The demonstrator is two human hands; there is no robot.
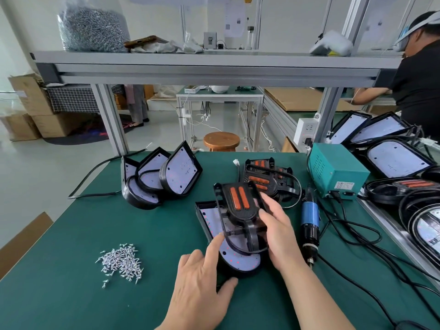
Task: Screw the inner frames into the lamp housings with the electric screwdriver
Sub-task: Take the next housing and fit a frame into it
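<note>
Green workshop surface (71, 234). Right grip (278, 232) clamped on side of inner frame (240, 198), tilted atop lamp housing (238, 258). Left grip (200, 289) apart, fingers resting on housing. Frame likely light, stiff plastic; hold by edges. Screwdriver (309, 215) just right of right grip.
</note>
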